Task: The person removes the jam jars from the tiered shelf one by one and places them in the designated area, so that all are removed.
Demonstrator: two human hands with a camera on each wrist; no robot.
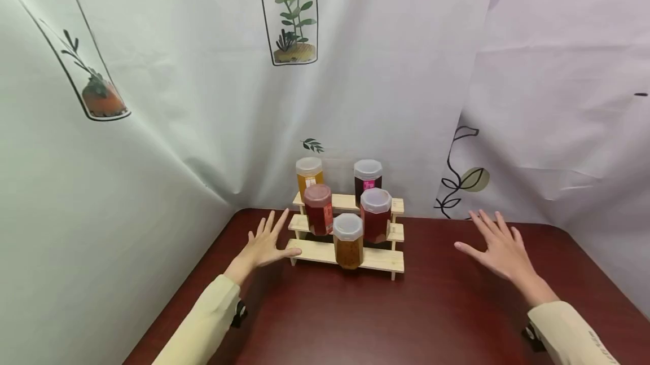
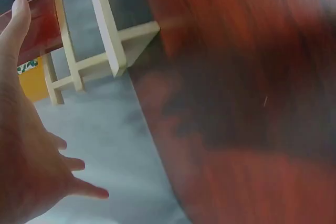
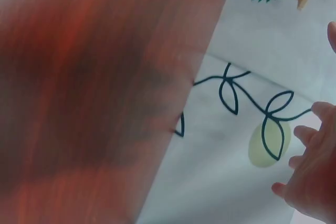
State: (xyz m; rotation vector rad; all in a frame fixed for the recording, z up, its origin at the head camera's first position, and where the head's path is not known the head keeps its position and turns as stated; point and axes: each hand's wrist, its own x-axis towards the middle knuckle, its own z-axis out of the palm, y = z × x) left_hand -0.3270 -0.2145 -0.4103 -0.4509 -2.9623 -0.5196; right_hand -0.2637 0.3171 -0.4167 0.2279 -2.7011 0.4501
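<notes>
A three-step wooden rack (image 1: 311,250) stands at the back of the table with several lidded jars on it. The front step bears an amber-brown jar (image 1: 348,246). On the middle step are a dark red jar with a reddish lid (image 1: 317,212) and a dark red jar with a whitish lid (image 1: 374,224). A yellow jar (image 1: 308,174) and a dark jar with a pink label (image 1: 368,179) sit on the top step. My left hand (image 1: 264,245), fingers spread, hovers just left of the rack. Farther off, to its right, my right hand (image 1: 503,249) is spread too, holding nothing.
The dark red-brown table (image 1: 386,320) runs back to a pale curtain (image 1: 396,100) printed with plants, which also hangs along the left and right sides. A dark shadow falls on the table under each hand in the wrist views.
</notes>
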